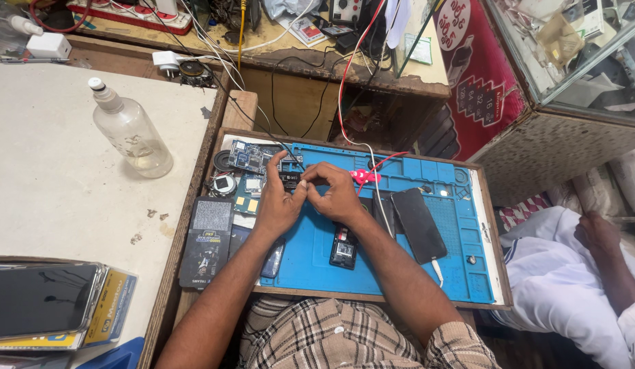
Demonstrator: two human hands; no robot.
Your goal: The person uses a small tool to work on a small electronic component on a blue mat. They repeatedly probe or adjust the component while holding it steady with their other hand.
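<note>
Nearest, a checked shirt [331,338], both forearms reaching far over a blue mat [317,260] on a wooden tray [498,273].

Left hand [278,201] and right hand [338,193] together above the far-left part of the mat, fingertips pinched on a small dark part [289,180] between them; both closed on it, thumbs tucked in, the exact grip hidden by the fingers. Part just above the mat, near the circuit boards.

Just far-left of the left hand, a blue circuit board [247,157]; near it a round black speaker [222,161] and a square module [224,184]. Below that, a green board [249,198] with yellow patches. Left of the left forearm, a dark flat pack [206,242] on the tray edge.

Under the right wrist, a small black phone [343,247], opened, on the mat. Right of it, a black phone [418,224] lying tilted, a white cable [437,271] at its near end. Just right of the right hand, a pink clip [364,176] on a red wire [348,75] running far up to the cluttered shelf.

On the left, a white table [58,178] with a clear bottle [129,130], upright, well apart from the hands. Near-left corner, a boxed phone [40,301].

Far right, a glass case [577,55]. Near right, another person's hand [597,232] on a white-clad knee.
</note>
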